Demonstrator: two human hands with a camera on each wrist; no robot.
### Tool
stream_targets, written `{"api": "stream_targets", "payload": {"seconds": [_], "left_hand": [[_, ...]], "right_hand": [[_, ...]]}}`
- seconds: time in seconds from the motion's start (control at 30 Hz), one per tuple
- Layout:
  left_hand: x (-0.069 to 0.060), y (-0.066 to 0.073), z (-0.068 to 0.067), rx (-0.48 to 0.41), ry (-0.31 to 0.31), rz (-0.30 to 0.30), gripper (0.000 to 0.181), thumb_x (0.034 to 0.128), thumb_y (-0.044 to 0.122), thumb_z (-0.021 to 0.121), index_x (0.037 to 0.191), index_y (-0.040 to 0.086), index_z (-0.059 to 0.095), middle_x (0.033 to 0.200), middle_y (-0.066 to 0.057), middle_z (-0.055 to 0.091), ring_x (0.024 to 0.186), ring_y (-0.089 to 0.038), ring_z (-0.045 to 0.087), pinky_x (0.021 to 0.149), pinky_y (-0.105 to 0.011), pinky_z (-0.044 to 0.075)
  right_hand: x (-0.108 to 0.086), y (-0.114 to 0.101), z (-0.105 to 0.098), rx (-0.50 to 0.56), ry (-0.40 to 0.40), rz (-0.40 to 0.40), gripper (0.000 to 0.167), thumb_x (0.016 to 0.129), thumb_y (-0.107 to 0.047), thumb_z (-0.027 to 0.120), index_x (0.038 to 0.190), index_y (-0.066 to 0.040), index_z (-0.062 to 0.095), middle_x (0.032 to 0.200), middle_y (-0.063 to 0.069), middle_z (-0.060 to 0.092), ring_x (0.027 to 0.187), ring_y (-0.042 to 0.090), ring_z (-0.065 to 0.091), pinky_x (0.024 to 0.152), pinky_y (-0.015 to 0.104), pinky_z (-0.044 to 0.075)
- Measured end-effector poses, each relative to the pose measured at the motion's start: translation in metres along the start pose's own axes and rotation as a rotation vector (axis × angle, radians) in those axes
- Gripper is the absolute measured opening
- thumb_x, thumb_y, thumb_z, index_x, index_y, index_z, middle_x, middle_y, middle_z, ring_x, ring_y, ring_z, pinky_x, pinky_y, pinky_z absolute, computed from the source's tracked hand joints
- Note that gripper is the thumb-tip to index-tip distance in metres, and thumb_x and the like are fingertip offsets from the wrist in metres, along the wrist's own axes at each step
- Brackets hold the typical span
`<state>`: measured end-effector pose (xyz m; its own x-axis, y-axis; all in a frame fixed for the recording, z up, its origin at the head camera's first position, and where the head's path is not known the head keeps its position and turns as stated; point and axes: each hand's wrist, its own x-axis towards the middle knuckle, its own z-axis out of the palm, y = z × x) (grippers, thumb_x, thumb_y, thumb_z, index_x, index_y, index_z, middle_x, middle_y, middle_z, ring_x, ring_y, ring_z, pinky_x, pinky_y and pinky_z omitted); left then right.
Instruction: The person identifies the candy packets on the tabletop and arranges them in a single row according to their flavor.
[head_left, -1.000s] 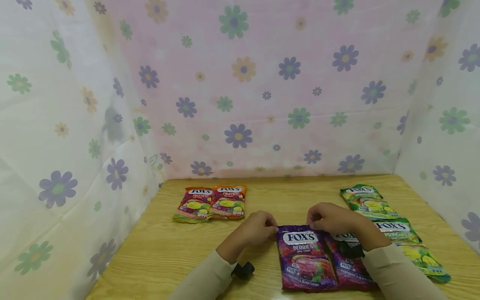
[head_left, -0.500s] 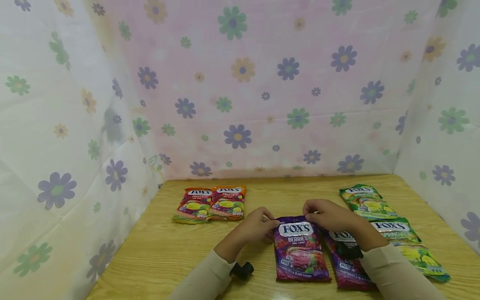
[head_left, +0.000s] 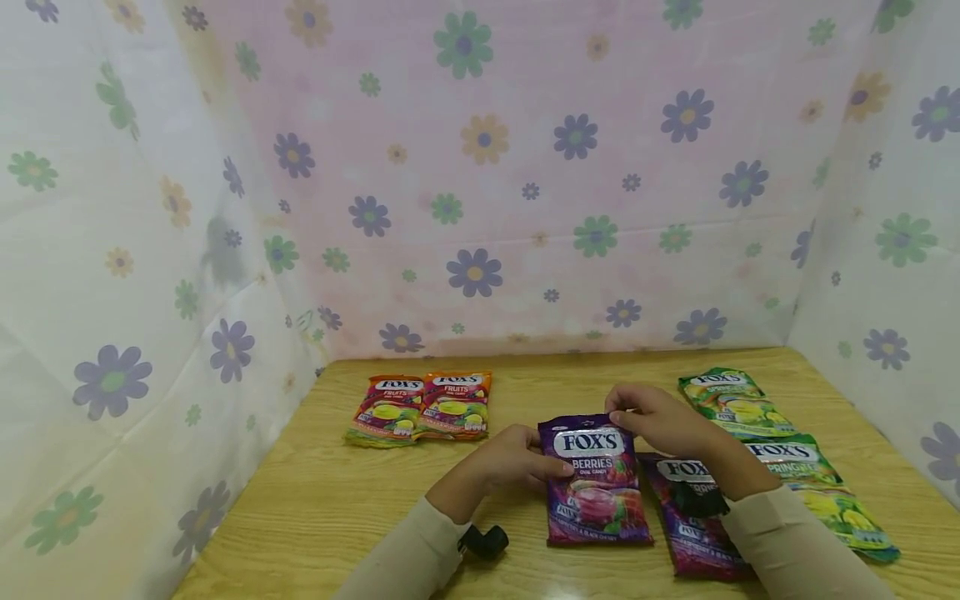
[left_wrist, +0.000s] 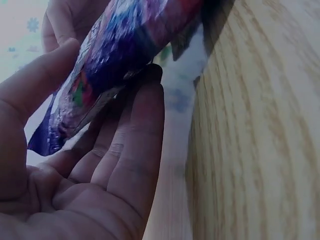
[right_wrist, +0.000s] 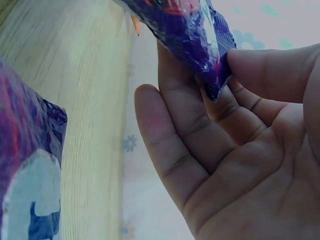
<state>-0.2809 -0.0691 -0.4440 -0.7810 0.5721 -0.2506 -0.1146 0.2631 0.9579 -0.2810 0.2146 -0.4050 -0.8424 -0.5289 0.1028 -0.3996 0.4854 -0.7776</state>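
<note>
A purple candy bag (head_left: 596, 492) marked Berries is held up off the table, tilted, between both hands. My left hand (head_left: 506, 460) grips its left edge, thumb across the front and fingers behind it, as the left wrist view shows with the bag (left_wrist: 125, 50) above the palm. At the top right corner my right hand (head_left: 663, 421) pinches the bag between thumb and fingers; in the right wrist view that corner (right_wrist: 215, 75) sits at the thumb tip. A second purple bag (head_left: 697, 533) lies on the table under the right forearm, partly hidden.
Two orange Fruits candy bags (head_left: 457, 406) lie side by side at the back left. Along the right side are two green candy bags (head_left: 742, 404), one nearer than the other. Flowered cloth (head_left: 480, 200) encloses the wooden table (head_left: 315, 517) at the back and sides.
The held purple bag has risen off the table and away from the second purple bag. My left hand has shifted from its top left corner to a fuller grip on the left edge.
</note>
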Motion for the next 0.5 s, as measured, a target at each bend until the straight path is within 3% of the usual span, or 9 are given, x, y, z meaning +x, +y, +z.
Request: {"api": "stream_targets", "payload": {"seconds": [0.27, 0.5], "left_hand": [[0.0008, -0.0011, 0.0022, -0.011, 0.074, 0.018, 0.025, 0.0894, 0.016, 0.083, 0.11, 0.003, 0.076, 0.1, -0.01, 0.079, 0.092, -0.024, 0.077, 0.082, -0.039, 0.065], [0.0006, 0.0003, -0.0007, -0.021, 0.092, 0.016, 0.027, 0.0894, 0.016, 0.083, 0.111, 0.003, 0.075, 0.101, -0.011, 0.08, 0.092, -0.023, 0.077, 0.083, -0.039, 0.064]], "right_hand": [[0.0017, -0.0016, -0.0005, 0.1, 0.0, 0.013, 0.014, 0.11, -0.015, 0.05, 0.11, -0.005, 0.06, 0.1, 0.012, 0.063, 0.088, 0.028, 0.065, 0.075, 0.037, 0.062], [0.0013, -0.0014, -0.0024, 0.164, 0.021, 0.075, 0.024, 0.109, -0.022, 0.055, 0.124, -0.004, 0.06, 0.115, 0.018, 0.064, 0.099, 0.03, 0.068, 0.077, 0.039, 0.065]]}}
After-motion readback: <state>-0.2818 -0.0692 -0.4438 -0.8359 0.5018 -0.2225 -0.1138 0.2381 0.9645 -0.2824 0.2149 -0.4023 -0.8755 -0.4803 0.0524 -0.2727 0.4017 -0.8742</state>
